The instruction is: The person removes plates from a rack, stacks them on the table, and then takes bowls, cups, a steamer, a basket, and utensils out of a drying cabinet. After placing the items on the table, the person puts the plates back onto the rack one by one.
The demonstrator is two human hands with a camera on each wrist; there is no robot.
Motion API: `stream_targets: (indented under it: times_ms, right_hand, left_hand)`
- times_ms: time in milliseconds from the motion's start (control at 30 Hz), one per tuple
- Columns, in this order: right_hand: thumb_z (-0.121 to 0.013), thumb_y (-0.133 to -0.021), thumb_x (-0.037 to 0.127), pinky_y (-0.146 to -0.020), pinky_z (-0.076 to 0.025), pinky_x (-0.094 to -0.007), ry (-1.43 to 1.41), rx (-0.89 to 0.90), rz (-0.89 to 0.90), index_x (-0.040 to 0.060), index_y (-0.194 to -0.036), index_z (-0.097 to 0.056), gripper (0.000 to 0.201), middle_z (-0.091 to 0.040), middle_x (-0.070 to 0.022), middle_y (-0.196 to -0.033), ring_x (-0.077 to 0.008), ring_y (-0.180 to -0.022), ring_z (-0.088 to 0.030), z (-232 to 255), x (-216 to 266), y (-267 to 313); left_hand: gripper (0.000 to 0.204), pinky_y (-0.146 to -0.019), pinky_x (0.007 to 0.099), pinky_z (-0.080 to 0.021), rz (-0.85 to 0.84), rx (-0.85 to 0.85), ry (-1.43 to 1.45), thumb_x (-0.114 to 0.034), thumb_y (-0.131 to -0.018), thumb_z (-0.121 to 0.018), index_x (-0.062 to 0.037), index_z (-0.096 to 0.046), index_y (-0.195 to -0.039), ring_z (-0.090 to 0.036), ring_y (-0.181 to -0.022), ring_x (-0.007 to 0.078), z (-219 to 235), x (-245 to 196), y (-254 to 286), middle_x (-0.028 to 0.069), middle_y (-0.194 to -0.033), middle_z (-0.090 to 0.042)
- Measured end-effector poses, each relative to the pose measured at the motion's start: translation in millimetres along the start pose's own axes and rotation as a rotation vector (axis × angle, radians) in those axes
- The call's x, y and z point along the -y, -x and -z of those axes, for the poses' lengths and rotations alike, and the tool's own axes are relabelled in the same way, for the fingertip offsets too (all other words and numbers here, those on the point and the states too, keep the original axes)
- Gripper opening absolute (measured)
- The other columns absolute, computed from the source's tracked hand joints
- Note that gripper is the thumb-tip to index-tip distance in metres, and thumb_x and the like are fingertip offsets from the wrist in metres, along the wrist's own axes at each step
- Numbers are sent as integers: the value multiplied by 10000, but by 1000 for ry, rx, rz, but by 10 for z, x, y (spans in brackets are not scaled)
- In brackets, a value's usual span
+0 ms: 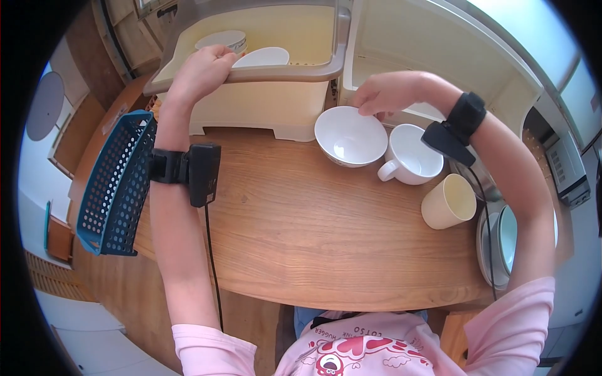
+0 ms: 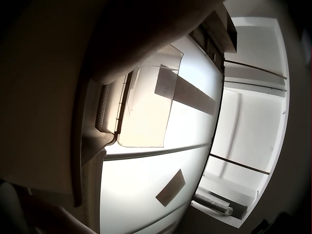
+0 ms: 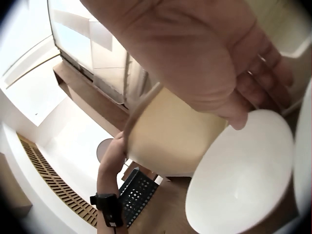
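My left hand (image 1: 204,72) lies at the front rim of a cream storage bin (image 1: 251,103), its fingers curled over the grey-brown edge. Just inside that rim, close to the fingertips, a white bowl (image 1: 266,57) leans. Behind it sits another white bowl with a printed pattern (image 1: 222,41). On the table, my right hand (image 1: 392,94) holds the far rim of a white bowl (image 1: 351,135); the thumb (image 3: 239,122) is at the lip and the other fingers reach behind. A white mug (image 1: 414,156) stands right beside this bowl.
A cream cup (image 1: 448,202) and stacked plates and bowls (image 1: 486,244) line the right side of the wooden table (image 1: 301,238). A blue perforated basket (image 1: 119,182) stands at the left edge. Behind my right hand rises a large cream panel (image 1: 439,62).
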State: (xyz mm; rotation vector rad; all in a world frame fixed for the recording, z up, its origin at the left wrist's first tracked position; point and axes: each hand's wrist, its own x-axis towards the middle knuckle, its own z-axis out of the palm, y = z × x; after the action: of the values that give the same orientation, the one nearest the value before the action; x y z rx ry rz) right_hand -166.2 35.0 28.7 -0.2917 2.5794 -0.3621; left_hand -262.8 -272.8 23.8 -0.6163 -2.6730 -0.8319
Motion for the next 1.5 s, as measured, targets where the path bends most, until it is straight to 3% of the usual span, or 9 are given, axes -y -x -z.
stream_targets:
  times_ms: [400, 567, 667, 1000, 1100, 1167, 1200, 1400, 1500]
  right_hand:
    - [-564, -872, 280, -649, -531, -304, 150, -416, 279, -40, -897, -669, 338, -685, -106, -775, -195, -716, -662, 625, 1227, 404]
    - [-603, -826, 353, -570, -513, -311, 222, -458, 202, -35, -871, -630, 391, -627, -104, -769, -199, -635, -613, 665, 1208, -654]
    - [-644, -821, 391, -613, -557, -342, 339, -456, -6, -19, -1138, -578, 522, -650, -171, -886, -237, -692, -647, 590, 1264, -804]
    - [-645, -784, 227, -616, -523, -369, 519, -266, -131, -2, -992, -675, 310, -657, -125, -793, -252, -714, -644, 538, 993, -1389]
    - [-617, -677, 158, -602, -482, -427, 119, -358, -10, 17, -914, -716, 293, -674, -142, -790, -253, -674, -627, 484, 781, -1317]
    - [-622, -656, 142, -616, -481, -422, 599, -351, 437, -6, -902, -708, 300, -673, -177, -814, -295, -673, -616, 495, 708, -1204]
    - [-622, -656, 142, -616, -481, -422, 599, -353, 437, -6, -902, -708, 300, -673, -177, -814, -295, -673, -616, 474, 737, -1188]
    - [-612, -671, 93, -662, -504, -437, 419, -512, 49, -15, -933, -693, 295, -673, -204, -843, -354, -728, -637, 398, 1010, -1172]
    - [-526, -776, 125, -637, -488, -383, 436, -517, -74, -36, -866, -666, 232, -653, -183, -797, -272, -720, -626, 424, 1063, -1119]
  left_hand:
    - [412, -852, 350, -460, -39, -10, 6, -329, -860, -489, -27, -642, -1095, -620, -960, 278, -16, 28, -13, 155, -1030, -667]
    - [406, -846, 353, -469, -27, 23, 15, -326, -860, -487, -37, -649, -1094, -630, -949, 276, -1, 40, -21, 153, -1022, -672]
    - [417, -856, 359, -469, -54, -3, -43, -326, -857, -479, -42, -645, -1112, -631, -959, 272, 3, 17, -13, 149, -1027, -673]
    - [422, -888, 356, -462, -20, -5, -64, -311, -857, -451, -64, -641, -1141, -625, -988, 263, -17, 9, -11, 133, -1047, -672]
    - [417, -899, 357, -459, -35, -27, -76, -304, -860, -444, -72, -640, -1145, -623, -1000, 261, -18, 1, -9, 133, -1061, -669]
    - [424, -919, 362, -450, -15, -11, -74, -295, -861, -439, -64, -626, -1164, -612, -1033, 272, -6, -11, -3, 146, -1100, -656]
    - [424, -919, 362, -450, -16, -12, -76, -295, -861, -439, -64, -626, -1164, -612, -1033, 272, 1, -14, -3, 146, -1100, -656]
    - [532, -1018, 382, -378, 12, -96, -40, -309, -881, -423, 8, -478, -1304, -504, -1206, 328, -30, 8, -28, 223, -1279, -537]
    - [569, -1046, 387, -351, -20, -140, -26, -326, -917, -386, 40, -393, -1352, -459, -1246, 358, -29, 19, -19, 271, -1311, -487]
